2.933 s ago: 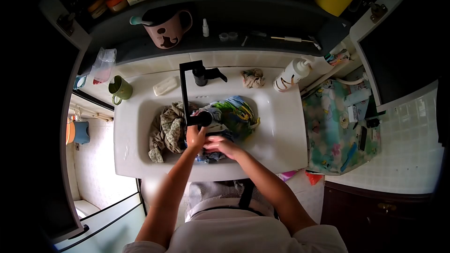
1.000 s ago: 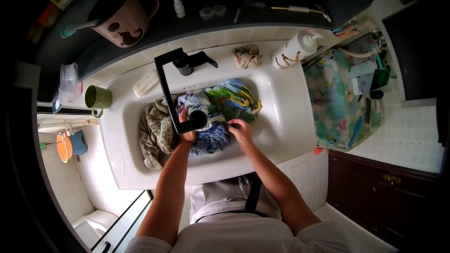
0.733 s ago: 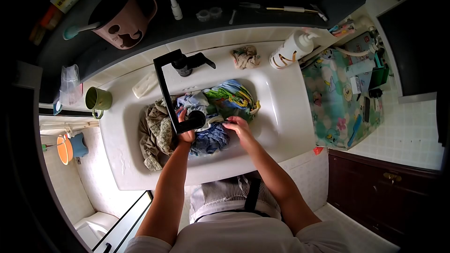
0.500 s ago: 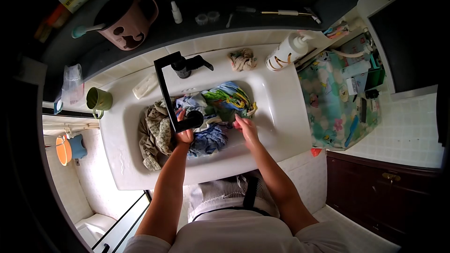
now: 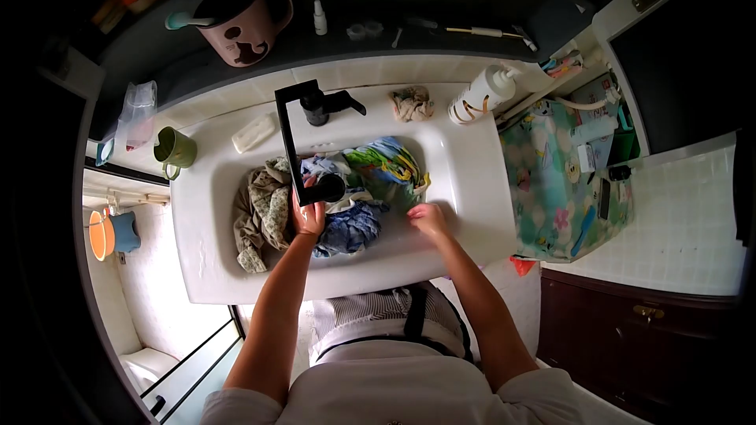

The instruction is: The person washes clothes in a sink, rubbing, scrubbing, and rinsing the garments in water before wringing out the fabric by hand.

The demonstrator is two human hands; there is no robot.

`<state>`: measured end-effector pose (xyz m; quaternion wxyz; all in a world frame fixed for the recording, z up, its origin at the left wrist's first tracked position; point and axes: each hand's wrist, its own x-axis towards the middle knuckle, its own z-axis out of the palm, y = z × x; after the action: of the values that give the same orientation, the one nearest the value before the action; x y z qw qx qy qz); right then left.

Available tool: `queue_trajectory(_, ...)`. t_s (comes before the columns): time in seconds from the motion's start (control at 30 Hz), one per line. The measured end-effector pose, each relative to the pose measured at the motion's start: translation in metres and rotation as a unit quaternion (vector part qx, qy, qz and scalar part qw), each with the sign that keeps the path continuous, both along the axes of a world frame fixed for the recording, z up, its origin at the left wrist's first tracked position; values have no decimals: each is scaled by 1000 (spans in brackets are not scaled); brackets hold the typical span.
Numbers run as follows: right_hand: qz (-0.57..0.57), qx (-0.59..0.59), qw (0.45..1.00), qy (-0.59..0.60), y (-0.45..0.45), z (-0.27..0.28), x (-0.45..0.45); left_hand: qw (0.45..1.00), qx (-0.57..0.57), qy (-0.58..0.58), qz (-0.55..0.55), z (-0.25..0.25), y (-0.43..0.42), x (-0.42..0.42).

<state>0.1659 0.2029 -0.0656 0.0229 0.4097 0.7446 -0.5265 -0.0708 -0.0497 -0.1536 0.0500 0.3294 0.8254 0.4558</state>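
Observation:
Several wet clothes lie heaped in the white sink (image 5: 465,212): a beige patterned garment (image 5: 268,201) at the left, a blue crumpled garment (image 5: 350,227) in the middle, and a green, yellow and blue cloth (image 5: 386,164) at the back. My left hand (image 5: 309,217) is open between the beige and blue garments, under the spout of the black faucet (image 5: 290,138), which hides part of its fingers. To the right of the clothes, my right hand (image 5: 428,220) hovers over the basin with loosely bent fingers and nothing visible in it.
On the sink's rim stand a green cup (image 5: 175,149), a soap bar (image 5: 253,134), a crumpled cloth (image 5: 412,104) and a white pump bottle (image 5: 482,96). A dark shelf (image 5: 339,51) with a pink mug (image 5: 246,31) overhangs the back.
My right hand has moved slightly right, away from the clothes. My left hand stays by the faucet spout, now a little lower among the garments. The camera view has shifted slightly.

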Motion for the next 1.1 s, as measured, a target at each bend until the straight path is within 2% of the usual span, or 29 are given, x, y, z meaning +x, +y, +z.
queue_trajectory(0.1, -68, -122, 990, 30, 7, 18, 4, 983, 14, 175, 48, 15, 12, -1)
queue_trajectory(0.13, -98, -174, 979, 33, 9, 26, 4, 978, -29, 201, 40, 22, 11, -2)
queue_trajectory(0.17, -107, -143, 983, 52, 10, 27, 3, 977, -49, 201, 42, 30, 9, -1)
queue_trajectory(0.23, -121, -82, 985, 88, 10, 28, 1, 990, -105, 78, 47, 69, 13, 7)
queue_trajectory(0.27, -115, -51, 988, 86, 9, 29, -6, 991, -115, 54, 51, 84, 18, 11)
queue_trajectory(0.33, -104, 14, 991, 78, 1, 39, -20, 989, -115, 54, 70, 110, 32, 19)
queue_trajectory(0.4, -81, 82, 980, 163, -17, 36, -47, 989, -91, 84, 78, 136, 51, 25)
queue_trajectory(0.43, -62, 105, 969, 215, -26, 29, -61, 988, -58, 114, 83, 168, 59, 31)
queue_trajectory(0.5, -56, 238, 935, 259, -53, 33, -96, 989, -41, 124, 73, 147, 60, 30)
queue_trajectory(0.57, 10, 269, 921, 282, -76, 65, -124, 990, -13, 127, 67, 140, 60, 27)
queue_trajectory(0.63, 76, 321, 897, 295, -86, 67, -145, 990, 24, 121, 66, 146, 56, 25)
queue_trajectory(0.7, 73, 389, 873, 286, -95, 72, -156, 987, 40, 139, 72, 147, 52, 26)
queue_trajectory(0.77, 119, 384, 876, 265, -100, 52, -155, 987, 74, 120, 76, 138, 52, 26)
queue_trajectory(0.9, 160, 416, 868, 218, -94, 28, -153, 993, 69, 81, 59, 122, 54, 26)
queue_trajectory(0.97, 172, 409, 873, 201, -87, 16, -160, 990, 60, 123, 27, 116, 60, 17)
queue_trajectory(1.0, 150, 428, 864, 219, -84, 9, -164, 989, 18, 142, 26, 110, 63, 12)
queue_trajectory(1.07, 150, 384, 892, 183, -79, -4, -175, 986, -52, 157, 30, 84, 67, -1)
queue_trajectory(1.1, 151, 361, 905, 166, -78, -8, -181, 973, -103, 207, 16, 71, 64, -12)
